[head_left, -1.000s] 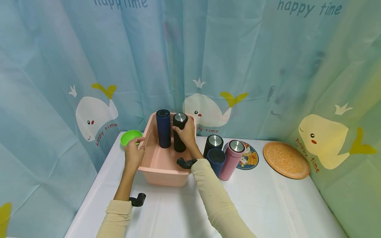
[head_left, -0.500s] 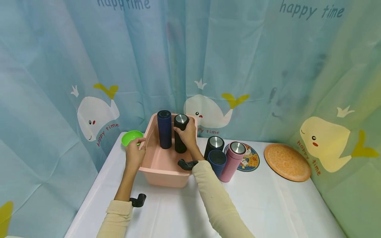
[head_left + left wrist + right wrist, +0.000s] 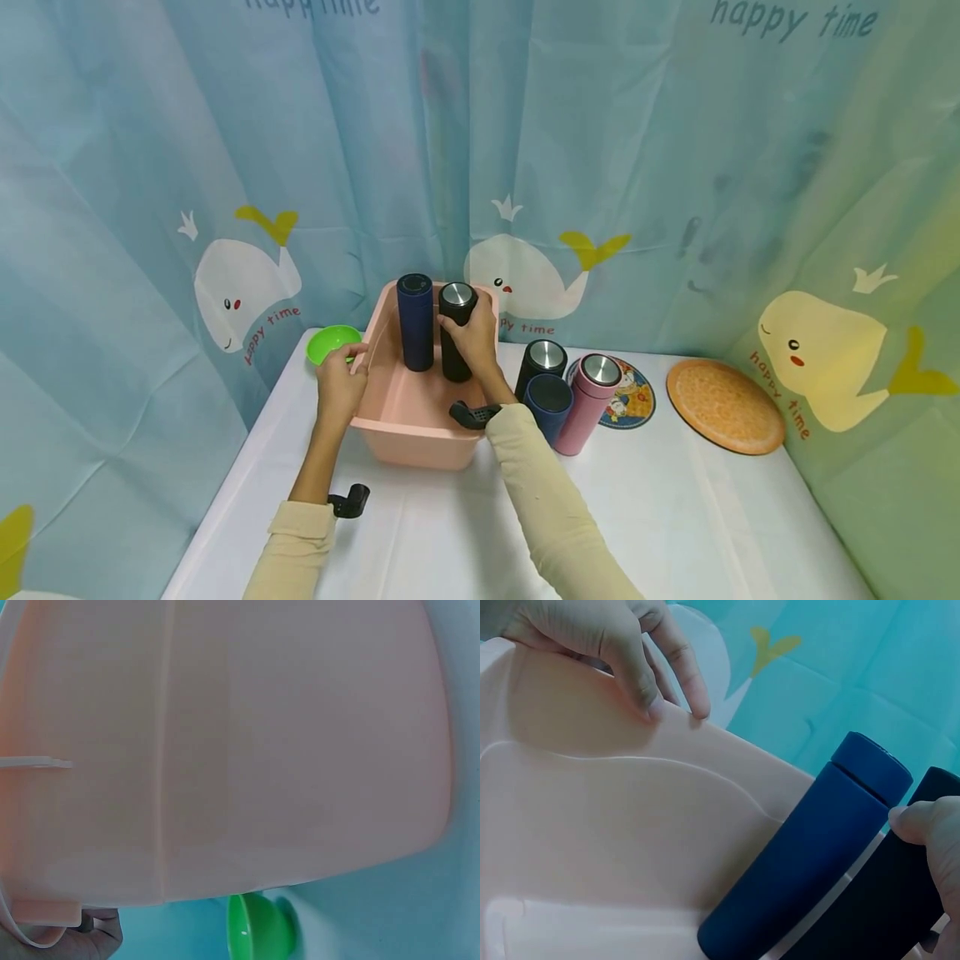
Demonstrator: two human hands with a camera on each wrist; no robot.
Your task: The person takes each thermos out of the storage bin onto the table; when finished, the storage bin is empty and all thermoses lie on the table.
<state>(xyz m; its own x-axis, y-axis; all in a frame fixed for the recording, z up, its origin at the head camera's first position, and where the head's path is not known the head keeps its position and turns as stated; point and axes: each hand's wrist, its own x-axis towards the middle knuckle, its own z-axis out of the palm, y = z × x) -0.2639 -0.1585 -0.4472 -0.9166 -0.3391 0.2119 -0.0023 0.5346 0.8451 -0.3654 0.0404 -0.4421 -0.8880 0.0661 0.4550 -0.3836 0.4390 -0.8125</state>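
A pink plastic basin (image 3: 420,447) stands on the white table. My left hand (image 3: 341,390) grips its left rim, thumb inside and fingers outside; in the left wrist view the fingers (image 3: 101,937) curl under the rim beside the basin's outer wall (image 3: 300,750). Inside the basin, my right hand (image 3: 474,337) holds a black thermos (image 3: 453,364) with a silver-topped lid, upright, fingers round its upper part. Close to its left stands a dark blue thermos (image 3: 417,325), untouched. In the right wrist view the blue thermos (image 3: 802,847) hides part of the basin's side.
Right of the basin stand another black thermos (image 3: 545,357), a shorter-looking blue one (image 3: 549,397) and a pink one (image 3: 587,408). Behind them lies a patterned round mat (image 3: 633,396); an orange round mat (image 3: 726,406) lies farther right. A green bowl (image 3: 327,340) sits left of the basin.
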